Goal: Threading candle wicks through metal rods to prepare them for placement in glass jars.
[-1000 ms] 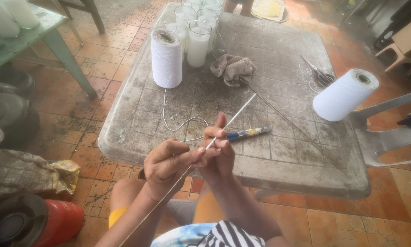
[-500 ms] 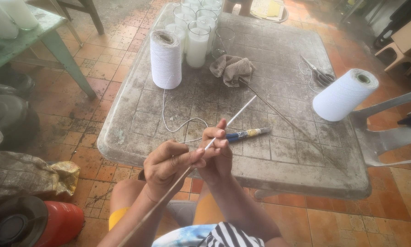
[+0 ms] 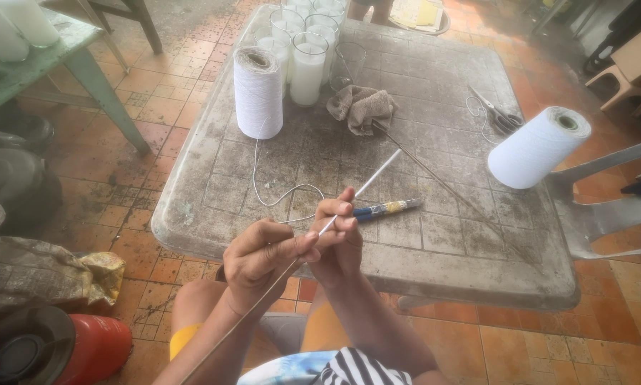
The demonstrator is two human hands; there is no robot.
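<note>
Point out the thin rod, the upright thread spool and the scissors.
thin rod (image 3: 369,182), head view, pale upper stretch beyond the fingers.
upright thread spool (image 3: 258,96), head view, side of the winding.
scissors (image 3: 502,117), head view, handles.

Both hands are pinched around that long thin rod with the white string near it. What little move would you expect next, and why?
Probably a short slide of the right hand up the thin rod, drawing the white string along it. The left hand already steadies the rod lower down, the right fingertips pinch it just above, and the string trails slack across the table from the upright spool. Whether it is wound on yet is unclear.
</note>
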